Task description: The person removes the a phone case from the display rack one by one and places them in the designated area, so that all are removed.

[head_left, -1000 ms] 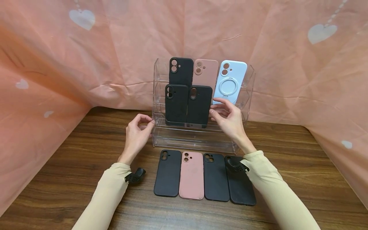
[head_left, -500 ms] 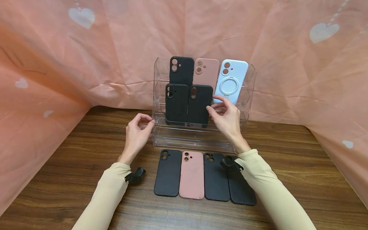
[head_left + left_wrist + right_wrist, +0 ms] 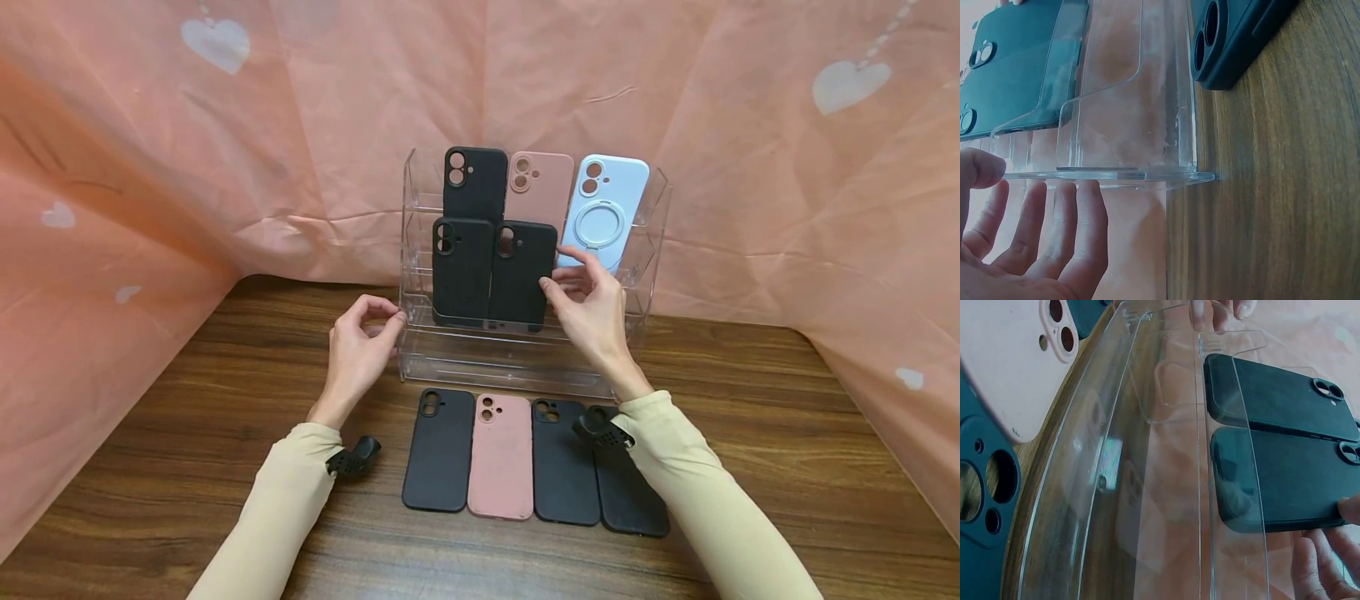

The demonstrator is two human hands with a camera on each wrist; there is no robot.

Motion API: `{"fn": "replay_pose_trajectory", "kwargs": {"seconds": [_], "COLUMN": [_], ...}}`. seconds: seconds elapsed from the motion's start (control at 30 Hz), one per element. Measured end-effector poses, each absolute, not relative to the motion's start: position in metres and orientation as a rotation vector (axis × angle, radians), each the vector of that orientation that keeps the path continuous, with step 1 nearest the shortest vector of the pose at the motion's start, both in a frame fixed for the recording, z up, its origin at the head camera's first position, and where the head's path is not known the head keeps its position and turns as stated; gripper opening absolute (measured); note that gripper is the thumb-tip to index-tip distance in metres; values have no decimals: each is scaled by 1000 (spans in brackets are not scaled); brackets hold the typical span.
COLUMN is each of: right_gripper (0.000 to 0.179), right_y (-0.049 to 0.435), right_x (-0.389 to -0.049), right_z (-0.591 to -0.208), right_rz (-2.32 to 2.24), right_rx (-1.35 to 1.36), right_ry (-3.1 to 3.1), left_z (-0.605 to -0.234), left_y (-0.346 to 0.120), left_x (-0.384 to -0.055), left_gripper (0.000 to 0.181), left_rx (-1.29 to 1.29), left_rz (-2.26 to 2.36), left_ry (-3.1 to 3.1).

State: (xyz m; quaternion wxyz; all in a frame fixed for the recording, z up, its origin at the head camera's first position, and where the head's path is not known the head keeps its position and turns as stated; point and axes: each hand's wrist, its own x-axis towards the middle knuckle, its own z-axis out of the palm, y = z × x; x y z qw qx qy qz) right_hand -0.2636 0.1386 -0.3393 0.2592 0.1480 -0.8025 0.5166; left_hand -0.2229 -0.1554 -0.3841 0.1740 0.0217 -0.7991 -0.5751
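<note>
Black phone case (image 3: 522, 275), right of a pair in clear stand (image 3: 510, 373); right-hand grip (image 3: 592, 312) pinching its edge, thumb further onto face than a second ago, fingers seemingly behind; left-hand grip (image 3: 356, 346) pinching stand's side.

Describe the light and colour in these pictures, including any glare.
Head view: warm light, with a pale sheen on the wooden table near the bottom edge; left wrist view: the black cases in the clear rack come out teal; right wrist view: the same teal tint, plus a small bright reflection on the rack.
</note>
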Motion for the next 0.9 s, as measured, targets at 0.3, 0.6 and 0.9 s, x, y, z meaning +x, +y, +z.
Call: {"fn": "replay_pose_trajectory", "kwargs": {"seconds": [0.3, 0.6, 0.9], "right_gripper": [43, 39, 41], "right_y": [138, 142, 151], "right_x": [-265, -263, -256], "right_z": [-334, -328, -329], "right_rz": [1490, 1526, 1663], "right_rx": [483, 487, 452], "right_ry": [-1980, -1940, -1958], "left_z": [-384, -384, -384], "left_y": [-155, -155, -155], "left_x": [-222, -222, -223], "left_gripper": [16, 17, 17], "left_rx": [50, 51, 55], "left_rz": [-1651, -1647, -1642], "left_ry": [-2243, -2248, -2255]}}
